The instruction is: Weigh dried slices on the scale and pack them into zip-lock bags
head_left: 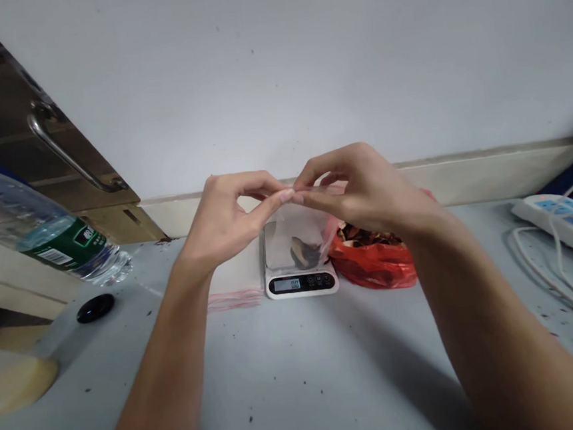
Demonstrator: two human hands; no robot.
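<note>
Both my left hand [238,209] and my right hand [348,183] pinch the top edge of a small clear plastic bag [288,231], thumbs and fingertips meeting at its middle. Dark brown dried pieces [304,252] show at the bottom of the bag. It hangs in front of a white digital kitchen scale [303,287], whose display reads 0.0. Beyond my right wrist sits a red plastic bag [375,261], its mouth spread around more dried brown pieces. Left of the scale lies a stack of clear zip bags [236,298] with red edge lines.
A large water bottle [63,241] with a green label stands tilted-looking at the left, by a black oval object [95,308]. A white power strip [567,217] with a cable is at the right. The wall [333,63] rises behind the grey table [282,389].
</note>
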